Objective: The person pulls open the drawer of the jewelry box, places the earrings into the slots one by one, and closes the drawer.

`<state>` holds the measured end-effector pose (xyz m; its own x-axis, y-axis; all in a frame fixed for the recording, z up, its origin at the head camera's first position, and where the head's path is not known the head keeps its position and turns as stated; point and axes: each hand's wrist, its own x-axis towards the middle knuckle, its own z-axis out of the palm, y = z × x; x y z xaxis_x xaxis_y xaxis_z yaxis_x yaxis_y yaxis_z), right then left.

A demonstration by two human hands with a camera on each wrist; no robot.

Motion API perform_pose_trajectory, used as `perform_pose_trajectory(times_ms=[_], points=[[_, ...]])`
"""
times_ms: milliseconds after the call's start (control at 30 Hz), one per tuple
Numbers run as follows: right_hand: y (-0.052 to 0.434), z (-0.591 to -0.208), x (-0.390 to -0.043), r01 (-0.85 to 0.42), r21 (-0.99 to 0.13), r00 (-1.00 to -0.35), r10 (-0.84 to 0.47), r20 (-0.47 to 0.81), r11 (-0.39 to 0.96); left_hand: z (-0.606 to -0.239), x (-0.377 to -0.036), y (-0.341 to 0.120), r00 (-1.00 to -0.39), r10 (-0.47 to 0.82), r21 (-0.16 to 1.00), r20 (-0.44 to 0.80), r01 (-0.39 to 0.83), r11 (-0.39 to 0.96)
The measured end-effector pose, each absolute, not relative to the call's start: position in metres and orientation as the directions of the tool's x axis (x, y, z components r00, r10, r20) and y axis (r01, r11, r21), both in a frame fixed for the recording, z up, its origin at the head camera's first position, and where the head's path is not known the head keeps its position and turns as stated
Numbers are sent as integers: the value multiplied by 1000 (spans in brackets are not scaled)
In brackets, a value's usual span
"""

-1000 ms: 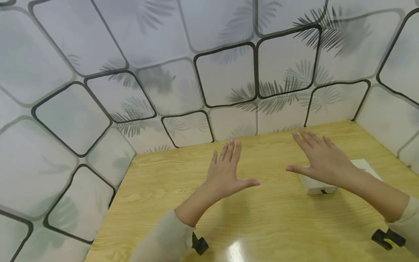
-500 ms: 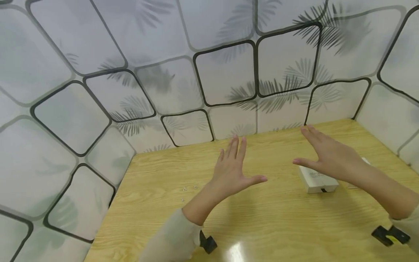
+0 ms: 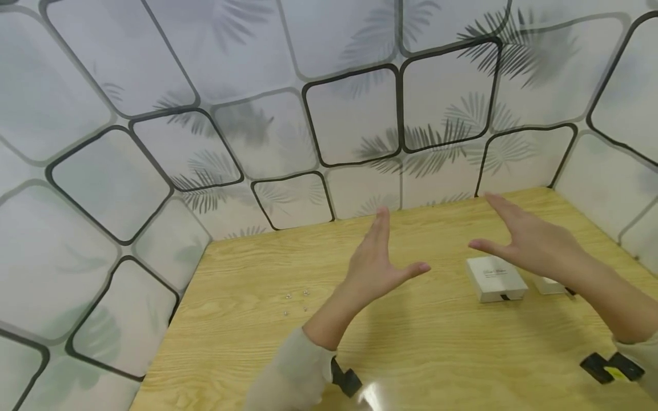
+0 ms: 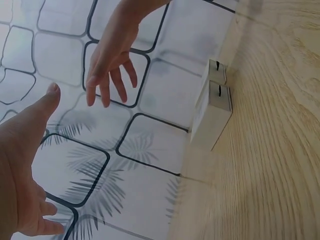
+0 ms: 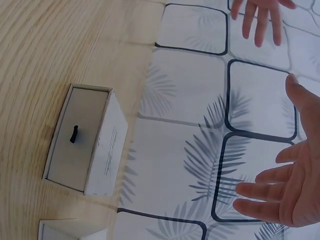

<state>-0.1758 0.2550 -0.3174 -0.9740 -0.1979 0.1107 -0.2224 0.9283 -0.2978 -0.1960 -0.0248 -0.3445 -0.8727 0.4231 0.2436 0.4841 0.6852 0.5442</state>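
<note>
A: The grip of both hands is empty. The left hand (image 3: 377, 265) is held edge-up above the light wooden bench (image 3: 426, 342), fingers straight and thumb spread; the right hand (image 3: 529, 242) hovers in the same way, fingers stretched, nothing between them.

B: And where is the box?

A: The small white cardboard box with a black pull tab (image 3: 496, 278) lies on the bench just below and in front of the right hand, not touched. A second small white box (image 3: 549, 284) lies just beside it to the right, partly hidden by the right forearm. In the right wrist view the first box (image 5: 87, 142) shows its tab end clearly.

B: Which step do you think this is?

A: I judge it is the approach, with both hands raised and no contact yet. The next move calls for the right hand to come down and close around the box sides.

B: Can any writing be read?

A: There is a faint printed line on the top of the box, but it is too small to read. Some tiny clear beads (image 3: 297, 297) lie on the bench at the left.
</note>
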Motion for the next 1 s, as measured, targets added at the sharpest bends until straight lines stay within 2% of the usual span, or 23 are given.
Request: perform_pose_trajectory(times_ms=[300, 567, 733, 1000], points=[[266, -325, -180, -168, -338, -985, -147, 87, 926, -345, -197, -15, -910, 364, 672, 197, 396, 626], [275, -333, -183, -156, -377, -987, -127, 100, 913, -355, -202, -7, -920, 359, 750, 158, 349, 562], [281, -340, -184, -145, -441, -989, -112, 99, 886, -363, -208, -6, -917, 373, 838, 143, 312, 447], [288, -351, -185, -146, -468, -988, -110, 104, 872, -377, -216, -4, -931, 361, 963, 43, 135, 233]])
